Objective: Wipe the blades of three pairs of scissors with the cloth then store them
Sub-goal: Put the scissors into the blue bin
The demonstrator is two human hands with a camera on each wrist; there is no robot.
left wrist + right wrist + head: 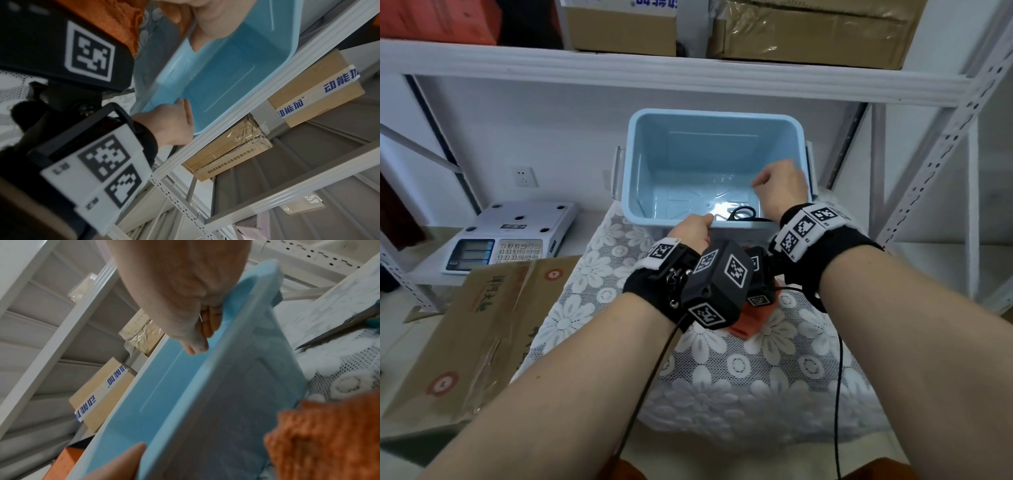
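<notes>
A light-blue bin (709, 113) stands on the lace-covered table. One pair of black-handled scissors (743, 213) lies on its floor near the front wall. My left hand (693, 226) grips the bin's front rim, thumb (123, 462) on the inside. Above the bin's right side hovers my right hand (780, 190), fingers loosely curled and holding nothing, as the right wrist view (185, 293) also shows. An orange cloth (751, 320) lies on the table under my wrists. A second pair of scissors (337, 331), with a teal handle, lies on the table right of the bin.
A grey weighing scale (510, 236) sits on a low shelf at left, with a cardboard box (465, 335) in front of it. White shelf uprights (928, 164) rise at right, and a shelf board (654, 73) with cartons runs overhead.
</notes>
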